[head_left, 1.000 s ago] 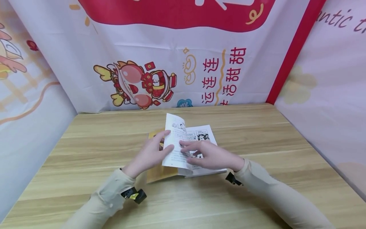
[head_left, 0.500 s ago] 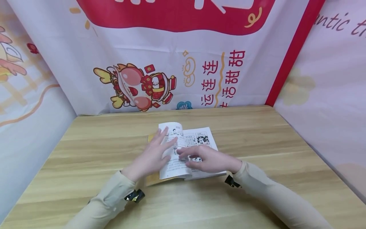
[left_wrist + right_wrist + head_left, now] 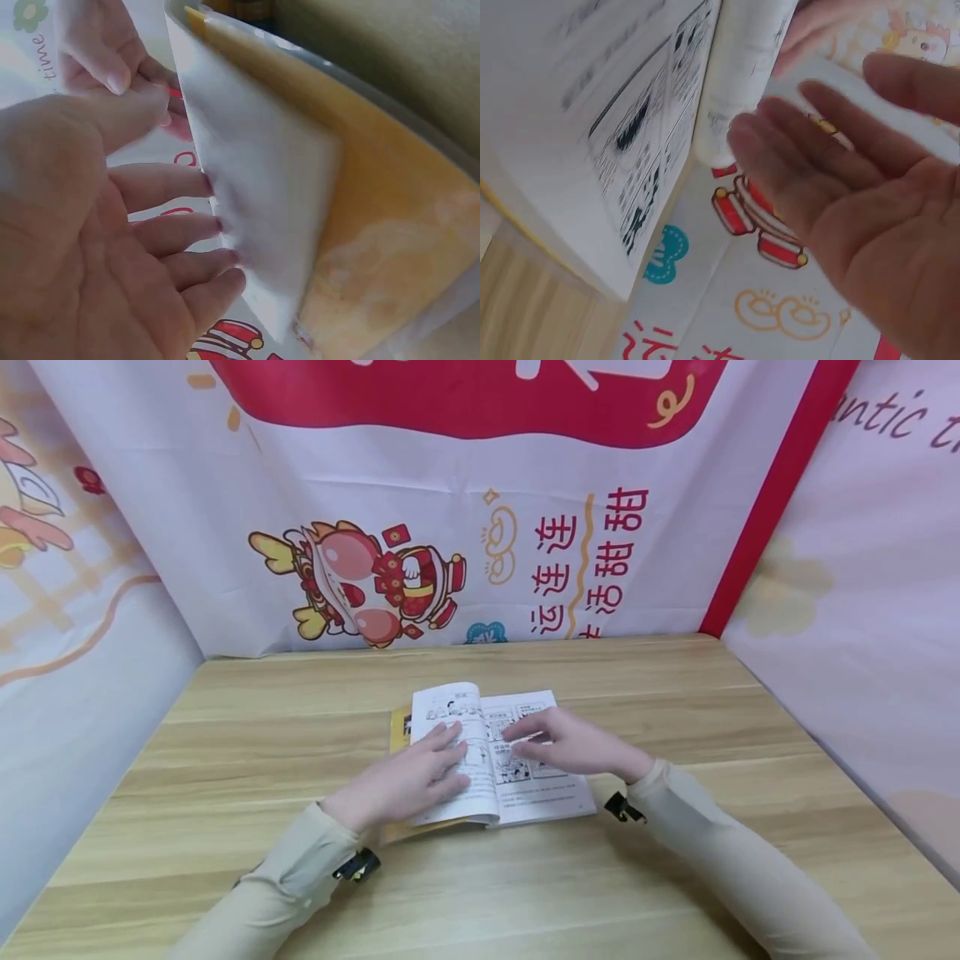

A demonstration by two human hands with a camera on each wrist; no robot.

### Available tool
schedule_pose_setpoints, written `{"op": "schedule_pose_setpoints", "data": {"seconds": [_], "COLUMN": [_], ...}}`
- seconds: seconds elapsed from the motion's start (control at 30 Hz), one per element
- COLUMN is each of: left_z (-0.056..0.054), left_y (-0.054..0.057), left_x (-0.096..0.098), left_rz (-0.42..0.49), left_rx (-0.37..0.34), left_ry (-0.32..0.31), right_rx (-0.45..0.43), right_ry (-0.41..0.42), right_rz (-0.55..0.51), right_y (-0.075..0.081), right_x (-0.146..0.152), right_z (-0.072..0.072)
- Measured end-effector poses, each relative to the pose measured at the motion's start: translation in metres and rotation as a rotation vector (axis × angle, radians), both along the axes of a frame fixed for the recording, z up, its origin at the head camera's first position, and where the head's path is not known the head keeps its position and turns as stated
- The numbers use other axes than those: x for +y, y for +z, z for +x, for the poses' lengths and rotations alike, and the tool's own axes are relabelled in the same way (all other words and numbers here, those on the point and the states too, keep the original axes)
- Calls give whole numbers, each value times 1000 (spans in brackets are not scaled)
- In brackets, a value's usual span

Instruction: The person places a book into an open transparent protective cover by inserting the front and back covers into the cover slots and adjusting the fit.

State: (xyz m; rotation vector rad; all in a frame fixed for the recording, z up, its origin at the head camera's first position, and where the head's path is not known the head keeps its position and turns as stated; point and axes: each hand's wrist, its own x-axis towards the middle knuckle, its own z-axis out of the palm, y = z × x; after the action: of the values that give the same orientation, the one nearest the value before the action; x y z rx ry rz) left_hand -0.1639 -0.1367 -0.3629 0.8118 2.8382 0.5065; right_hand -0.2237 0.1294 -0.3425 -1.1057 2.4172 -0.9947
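Book: open book (image 3: 540, 797) lies near the middle of the wooden tabletop (image 3: 517, 902); its yellow cover (image 3: 400, 727) shows out past the left-hand pages.
Left hand: left hand (image 3: 401, 781) lies over the left page (image 3: 442, 697), fingers extended and spread, gripping nothing.
Right hand: right hand (image 3: 577, 743) is over the right page, fingers loosely bent, grasping nothing; contact with paper cannot be told.
Hidden: left hand covers the middle of the left page; right hand covers part of the comic panels.
Hard to read: small print too fine in the head view; right wrist view smears the panels. Left wrist view shows the page edge blurred, standing off the cover.
Cut off: both sleeves (image 3: 292, 868) run out at the bottom; backdrop's red panel (image 3: 472, 402) is cut at the top.
Edges: wood extends on both sides of the book and beyond it to the far edge; near edge out of frame.
Surface: pale wood, lengthwise grain.
Room: white printed backdrop (image 3: 405, 464) with sideways cartoon figure (image 3: 356, 581) and red characters; red strip (image 3: 780, 506) down the right corner; printed cloth at both sides.
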Motion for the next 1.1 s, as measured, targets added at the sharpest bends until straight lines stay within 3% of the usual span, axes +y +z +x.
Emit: {"op": "schedule_pose_setpoints", "data": {"seconds": [0.1, 0.2, 0.37, 0.47, 0.6, 0.77, 1.1], "left_z": [1, -2, -5, -5, -4, -2, -2], "left_y": [-1, -4, -8, -9, -7, -3, -2], "left_x": [-2, -1, -3, -2, -1, -1, 0], "left_rz": [-26, -11, 14, 10, -2, -12, -33], "left_rx": [-15, 23, 68, 66, 57, 36, 26], "left_ry": [-7, -34, -115, -123, -93, -72, -62], "right_rx": [12, -32, -114, -138, -158, -141, -176], "right_ry": [-126, -227, -304, -341, -374, -354, -381], "right_rz": [26, 50, 105, 143, 226, 318, 285], "right_y": [-1, -1, -4, -5, -5, -7, -6], "right_x": [5, 12, 24, 28, 30, 29, 29], "right_z": [-9, -17, -27, -29, -29, -29, -26]}}
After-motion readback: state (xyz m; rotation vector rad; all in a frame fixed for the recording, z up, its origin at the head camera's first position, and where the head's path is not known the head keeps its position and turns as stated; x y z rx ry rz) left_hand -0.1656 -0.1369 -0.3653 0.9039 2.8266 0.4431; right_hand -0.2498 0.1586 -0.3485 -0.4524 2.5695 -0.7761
